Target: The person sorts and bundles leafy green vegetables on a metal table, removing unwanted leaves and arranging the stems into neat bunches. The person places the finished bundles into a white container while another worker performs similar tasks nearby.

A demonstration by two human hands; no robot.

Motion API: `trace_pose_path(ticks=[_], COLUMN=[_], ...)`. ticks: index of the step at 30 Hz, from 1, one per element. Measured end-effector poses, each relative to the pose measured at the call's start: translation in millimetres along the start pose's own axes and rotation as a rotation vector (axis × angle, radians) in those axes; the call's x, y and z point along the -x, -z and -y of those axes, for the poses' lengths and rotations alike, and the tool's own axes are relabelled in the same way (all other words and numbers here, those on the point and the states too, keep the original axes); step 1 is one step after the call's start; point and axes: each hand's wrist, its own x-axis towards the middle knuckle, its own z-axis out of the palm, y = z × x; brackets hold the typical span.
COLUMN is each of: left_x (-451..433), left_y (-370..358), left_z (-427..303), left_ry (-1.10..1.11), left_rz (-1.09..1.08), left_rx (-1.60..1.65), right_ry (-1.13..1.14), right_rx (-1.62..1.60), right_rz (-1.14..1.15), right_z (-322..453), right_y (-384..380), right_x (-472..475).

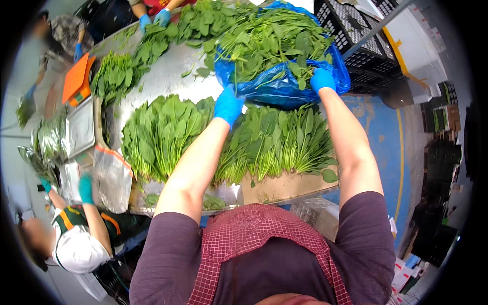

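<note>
My left hand [229, 105], in a blue glove, grips the near left edge of a blue plastic bag [267, 85]. At the bag's near right edge my right hand [323, 79], gloved alike, has hold of the plastic; its fingertips are partly hidden. Loose leafy greens that look like spinach [274, 42] are heaped in the open bag. Between me and the bag lies a long row of the same greens [164, 133], leaves pointing away and stem ends towards me. My left forearm crosses over this row. Under its right part is a cardboard sheet [282, 188].
Black plastic crates [354, 34] and a metal pole [375, 30] stand right of the metal table [171, 72]. Left are an orange scale [78, 80], a steel tray scale [81, 127] and clear bags [114, 179]. Co-workers with gloved hands [87, 188] work left and across.
</note>
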Motion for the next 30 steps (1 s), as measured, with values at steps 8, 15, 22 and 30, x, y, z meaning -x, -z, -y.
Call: trace_pose_path(ticks=[8,15,22,30], left_x=[-68.8,-49.5,-58.0,-58.2], left_y=[18.7,-10.5,-6.0,3.6], left_z=[-26.0,-118.8,-111.5,-127.5], left_ry=[-0.042,-0.328,-0.200,-0.209], left_rz=[0.028,-0.099,0.335,0.320], left_rx=[0.154,-0.007,0.133,0.280], right_ry=[-0.116,0.020,0.175,0.294], right_rx=[-0.248,-0.935,-1.050,-0.910], right_rz=[0.131,-0.066,0.141,0.293], right_z=[5.7,11.7,26.4,41.7], right_y=[63.0,105.3,101.4,56.9], right_x=[6.6,17.6,9.8,14.7])
